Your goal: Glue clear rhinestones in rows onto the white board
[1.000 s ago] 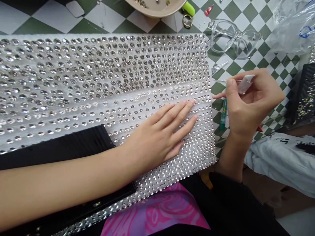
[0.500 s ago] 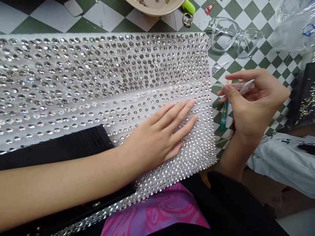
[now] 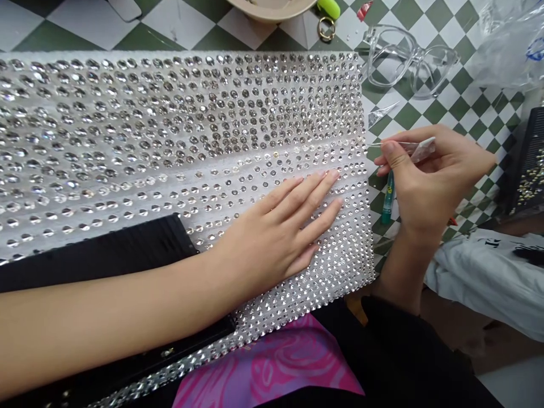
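Note:
My left hand [image 3: 293, 221] lies flat, fingers spread, on a white sheet [image 3: 199, 164] covered with rows of clear rhinestones. Beyond the sheet's right edge, my right hand [image 3: 429, 170] pinches a small clear plastic cone [image 3: 423, 148] between thumb and fingers. Its thin tip points left at the edge of the rhinestone sheet. Below the right fingers a green pen-like tube [image 3: 388, 201] lies on the table, its upper part hidden by the hand. Under my left forearm rests a black tray [image 3: 127, 246], partly covered by the arm.
Clear-framed glasses [image 3: 410, 59] and a plastic scrap [image 3: 382, 113] lie on the checkered table at upper right. A beige bowl [image 3: 276, 10], a gold ring [image 3: 326, 28] and a lime-green object [image 3: 328, 8] are at the top. Plastic bags [image 3: 510, 51] and a black tray of small stones [image 3: 529, 181] stand right.
My right index finger has come down onto the plastic cone, closing the pinch, and the hand has shifted slightly left. The left hand stays on the sheet.

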`<state>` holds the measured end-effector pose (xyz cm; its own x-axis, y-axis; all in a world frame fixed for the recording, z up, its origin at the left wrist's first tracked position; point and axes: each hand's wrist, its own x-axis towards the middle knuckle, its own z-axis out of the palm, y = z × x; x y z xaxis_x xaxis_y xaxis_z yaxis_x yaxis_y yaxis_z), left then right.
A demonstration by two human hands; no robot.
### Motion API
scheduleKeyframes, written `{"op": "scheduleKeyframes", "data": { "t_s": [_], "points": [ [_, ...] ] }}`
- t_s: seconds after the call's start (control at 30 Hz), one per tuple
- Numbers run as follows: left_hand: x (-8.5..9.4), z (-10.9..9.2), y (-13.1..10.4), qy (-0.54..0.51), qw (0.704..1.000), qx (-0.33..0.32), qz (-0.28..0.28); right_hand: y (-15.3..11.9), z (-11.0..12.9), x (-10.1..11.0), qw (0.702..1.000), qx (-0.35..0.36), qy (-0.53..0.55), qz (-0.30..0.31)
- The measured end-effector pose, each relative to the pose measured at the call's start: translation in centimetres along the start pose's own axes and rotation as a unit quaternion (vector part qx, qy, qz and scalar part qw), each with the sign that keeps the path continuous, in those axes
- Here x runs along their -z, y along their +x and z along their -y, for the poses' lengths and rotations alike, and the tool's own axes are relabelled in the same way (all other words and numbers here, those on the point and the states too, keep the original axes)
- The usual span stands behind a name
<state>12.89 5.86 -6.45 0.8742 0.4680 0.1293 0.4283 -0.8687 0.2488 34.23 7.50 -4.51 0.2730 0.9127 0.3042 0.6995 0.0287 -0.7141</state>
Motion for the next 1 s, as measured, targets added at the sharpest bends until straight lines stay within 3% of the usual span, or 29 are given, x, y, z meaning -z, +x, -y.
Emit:
{"op": "scheduleKeyframes", "data": {
  "t_s": [0.67, 0.83, 1.0],
  "points": [
    [-0.01, 0.0, -0.15, -0.003, 1.0, 0.001, -0.002, -0.33, -0.17, -0.22, 0.999, 0.015, -0.049, -0.002],
    [0.1, 0.06, -0.2, -0.003, 1.0, 0.003, -0.001, -0.31, 0.09, -0.39, 0.999, 0.035, -0.016, -0.021],
    [0.08, -0.02, -0.02, -0.001, 1.0, 0.002, -0.003, -0.46, 0.51, -0.6, 0.998, 0.036, -0.05, 0.004]
  ]
}}
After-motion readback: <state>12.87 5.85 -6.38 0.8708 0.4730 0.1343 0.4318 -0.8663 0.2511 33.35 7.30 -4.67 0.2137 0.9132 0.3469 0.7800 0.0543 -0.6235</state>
